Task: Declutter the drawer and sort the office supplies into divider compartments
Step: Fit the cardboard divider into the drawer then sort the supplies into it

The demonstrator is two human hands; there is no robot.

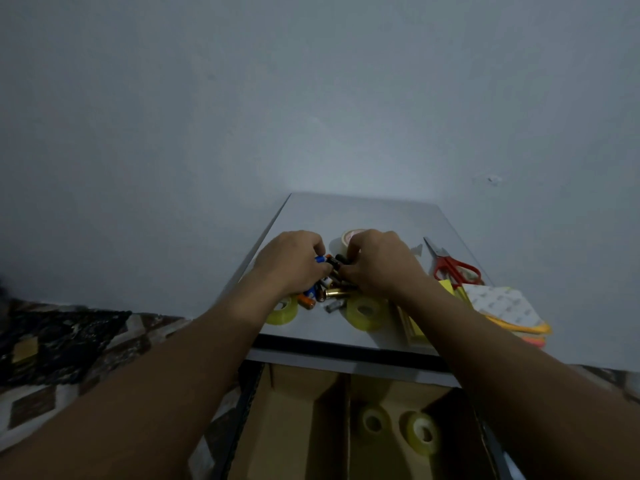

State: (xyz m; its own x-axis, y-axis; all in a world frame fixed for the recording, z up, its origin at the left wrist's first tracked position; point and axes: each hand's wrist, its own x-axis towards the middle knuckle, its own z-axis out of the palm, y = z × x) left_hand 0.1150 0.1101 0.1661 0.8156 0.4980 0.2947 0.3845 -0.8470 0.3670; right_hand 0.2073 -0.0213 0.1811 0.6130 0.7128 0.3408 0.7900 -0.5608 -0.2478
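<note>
Patterned rug (69,358): far left of the batteries (327,292), down on the floor.
Yellowish tape roll (284,311): flat on the white worktop (363,209), just left-front of the batteries, partly under the left wrist.
Left hand (294,261): over the left side of the batteries, grip clenched round a few; a blue-ended battery (320,259) pokes out of the fingers.
The batteries are a mixed loose heap mid-worktop, between both hands. Orange, gold and silver ones lie at its front edge.
Masking tape roll (349,236): just behind the batteries, mostly hidden by the right hand (381,265).
Second yellowish tape roll (365,311): just right-front of the batteries.
Right hand: on the right side of the batteries, grip pinching dark ones, fingertips close to the left hand's.
Open drawer (294,410): below and in front of the batteries, with cardboard dividers. Two stored tape rolls (372,422) (422,433) sit in the compartment right of the centre divider.
Red-handled scissors (453,268): right of the batteries, well apart, blades pointing away.
Sticky-note stack (502,306): farthest right of the batteries, near the worktop's front right corner.
</note>
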